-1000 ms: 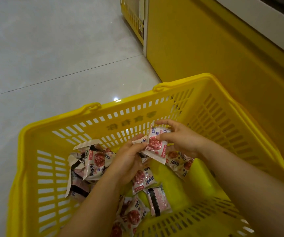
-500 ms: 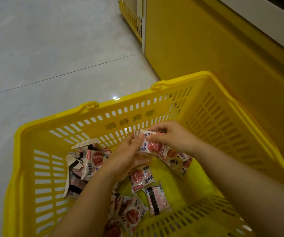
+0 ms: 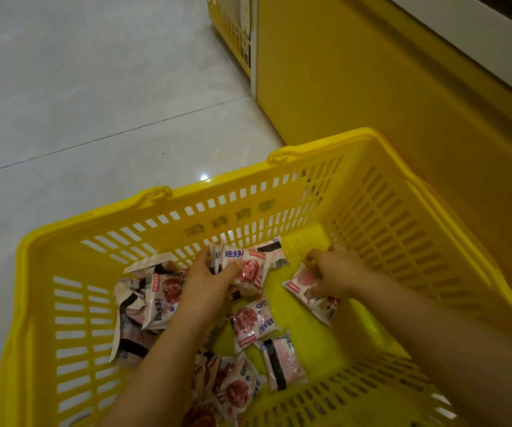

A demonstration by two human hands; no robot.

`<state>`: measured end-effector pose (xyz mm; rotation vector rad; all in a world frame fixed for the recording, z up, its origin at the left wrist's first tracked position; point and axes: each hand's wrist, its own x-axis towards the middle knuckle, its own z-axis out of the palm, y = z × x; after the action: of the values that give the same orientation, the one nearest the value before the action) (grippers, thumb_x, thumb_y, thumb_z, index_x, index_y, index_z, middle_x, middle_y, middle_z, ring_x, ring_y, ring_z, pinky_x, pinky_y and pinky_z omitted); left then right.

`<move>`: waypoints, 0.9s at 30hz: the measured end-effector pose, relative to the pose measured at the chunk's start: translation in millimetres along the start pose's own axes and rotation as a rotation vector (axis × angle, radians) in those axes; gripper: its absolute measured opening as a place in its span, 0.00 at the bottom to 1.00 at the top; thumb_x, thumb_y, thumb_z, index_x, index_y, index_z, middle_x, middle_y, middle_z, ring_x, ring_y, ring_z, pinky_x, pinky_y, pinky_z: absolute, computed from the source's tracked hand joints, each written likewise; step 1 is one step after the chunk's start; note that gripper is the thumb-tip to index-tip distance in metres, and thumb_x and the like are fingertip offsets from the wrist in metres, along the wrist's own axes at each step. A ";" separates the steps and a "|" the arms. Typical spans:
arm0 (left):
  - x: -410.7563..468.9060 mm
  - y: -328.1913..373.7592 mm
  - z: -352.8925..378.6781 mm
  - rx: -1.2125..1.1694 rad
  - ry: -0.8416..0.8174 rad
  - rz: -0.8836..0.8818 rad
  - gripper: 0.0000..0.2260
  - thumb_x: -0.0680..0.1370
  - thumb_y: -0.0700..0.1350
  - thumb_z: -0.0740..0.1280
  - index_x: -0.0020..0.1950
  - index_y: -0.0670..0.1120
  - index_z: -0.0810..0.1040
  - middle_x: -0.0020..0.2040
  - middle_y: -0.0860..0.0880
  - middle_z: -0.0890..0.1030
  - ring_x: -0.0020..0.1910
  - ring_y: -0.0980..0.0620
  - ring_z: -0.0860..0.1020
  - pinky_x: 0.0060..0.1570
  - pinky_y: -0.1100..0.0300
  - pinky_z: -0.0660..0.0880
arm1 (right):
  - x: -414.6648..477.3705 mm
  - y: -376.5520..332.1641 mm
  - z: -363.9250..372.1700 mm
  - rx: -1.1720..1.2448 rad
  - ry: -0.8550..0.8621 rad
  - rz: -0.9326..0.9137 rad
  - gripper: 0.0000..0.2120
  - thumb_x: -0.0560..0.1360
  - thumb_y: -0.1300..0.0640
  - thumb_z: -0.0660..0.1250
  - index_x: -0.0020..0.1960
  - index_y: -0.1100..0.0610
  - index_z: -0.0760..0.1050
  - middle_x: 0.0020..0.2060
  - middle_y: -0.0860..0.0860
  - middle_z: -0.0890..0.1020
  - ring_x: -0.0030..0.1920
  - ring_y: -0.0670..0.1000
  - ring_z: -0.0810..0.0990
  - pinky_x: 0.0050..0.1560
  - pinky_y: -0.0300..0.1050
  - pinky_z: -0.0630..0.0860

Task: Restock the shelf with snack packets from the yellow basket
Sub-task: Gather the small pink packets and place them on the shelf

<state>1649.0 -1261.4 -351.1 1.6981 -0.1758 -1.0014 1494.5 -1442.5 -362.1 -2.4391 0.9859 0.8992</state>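
Holding stacked packets (image 3: 244, 268) in left grip (image 3: 207, 283); right grip (image 3: 339, 272) pinches another packet (image 3: 301, 280).

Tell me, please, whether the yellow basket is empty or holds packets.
Partly full: snack packets lie on the yellow basket floor, bare patches between; left hand and right hand each grip more.

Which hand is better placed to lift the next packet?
Right. The right hand grips a loose packet on the basket floor; the left hand is full, holding a stack.
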 end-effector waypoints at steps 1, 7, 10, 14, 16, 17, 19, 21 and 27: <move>0.0 -0.1 0.4 0.008 0.005 0.002 0.14 0.75 0.47 0.72 0.58 0.52 0.75 0.46 0.52 0.85 0.42 0.55 0.84 0.40 0.58 0.80 | 0.3 -0.9 1.3 -0.001 0.004 -0.010 0.40 0.65 0.39 0.74 0.72 0.47 0.62 0.64 0.55 0.71 0.67 0.57 0.65 0.62 0.51 0.67; 0.1 -1.1 1.1 0.108 0.003 0.041 0.13 0.75 0.51 0.72 0.57 0.55 0.74 0.51 0.52 0.83 0.47 0.53 0.83 0.53 0.48 0.80 | 0.8 -6.6 -0.9 0.082 0.008 -0.116 0.22 0.70 0.45 0.72 0.61 0.51 0.74 0.54 0.52 0.78 0.62 0.56 0.67 0.60 0.48 0.66; 0.5 1.4 0.8 0.081 0.008 0.054 0.14 0.75 0.50 0.72 0.59 0.55 0.74 0.51 0.51 0.83 0.47 0.51 0.83 0.52 0.47 0.80 | -1.3 -1.7 -26.9 0.452 -0.042 -0.160 0.09 0.72 0.52 0.72 0.50 0.51 0.77 0.44 0.50 0.82 0.52 0.52 0.81 0.48 0.42 0.78; 1.6 3.4 0.1 0.048 0.016 0.068 0.14 0.75 0.49 0.72 0.59 0.54 0.74 0.52 0.52 0.83 0.46 0.54 0.84 0.49 0.53 0.81 | -7.2 5.3 -65.8 0.734 -0.053 -0.234 0.09 0.75 0.54 0.70 0.51 0.49 0.72 0.45 0.48 0.82 0.41 0.50 0.84 0.33 0.37 0.78; 1.9 3.9 0.4 0.049 0.012 0.069 0.11 0.75 0.48 0.72 0.54 0.57 0.74 0.51 0.52 0.83 0.46 0.53 0.84 0.48 0.52 0.81 | -7.2 6.8 -70.0 0.597 -0.071 -0.282 0.10 0.74 0.56 0.72 0.52 0.51 0.72 0.42 0.46 0.81 0.40 0.49 0.82 0.33 0.35 0.76; 2.3 3.8 0.2 0.049 0.012 0.068 0.11 0.75 0.48 0.72 0.54 0.56 0.74 0.51 0.52 0.83 0.46 0.53 0.84 0.49 0.52 0.81 | -8.0 6.4 -68.3 0.463 -0.101 -0.295 0.12 0.73 0.55 0.72 0.53 0.52 0.72 0.42 0.44 0.80 0.40 0.47 0.81 0.35 0.35 0.74; 2.6 2.7 -0.2 0.058 0.013 0.065 0.13 0.75 0.48 0.72 0.57 0.56 0.74 0.52 0.52 0.83 0.47 0.53 0.84 0.48 0.52 0.81 | -10.6 5.0 -59.2 0.126 -0.172 -0.308 0.13 0.72 0.49 0.73 0.50 0.52 0.73 0.41 0.45 0.78 0.40 0.47 0.77 0.37 0.37 0.72; 2.7 2.1 -0.5 0.063 0.014 0.072 0.12 0.75 0.48 0.72 0.55 0.57 0.74 0.51 0.52 0.83 0.46 0.53 0.84 0.47 0.54 0.81 | -16.2 3.4 -49.2 -0.176 -0.252 -0.324 0.15 0.70 0.45 0.73 0.47 0.54 0.74 0.41 0.51 0.79 0.39 0.52 0.76 0.38 0.41 0.70; 3.7 0.8 1.7 0.080 0.023 0.077 0.10 0.75 0.47 0.72 0.50 0.59 0.74 0.47 0.55 0.83 0.41 0.57 0.84 0.43 0.57 0.81 | -22.5 7.4 -30.6 -0.628 -0.350 -0.245 0.19 0.76 0.56 0.68 0.66 0.57 0.71 0.62 0.56 0.76 0.59 0.58 0.76 0.52 0.48 0.74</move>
<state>1650.4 -1265.0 -352.4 1.7615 -0.2673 -0.9286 1489.7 -1453.0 -325.2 -2.6511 0.2903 1.6604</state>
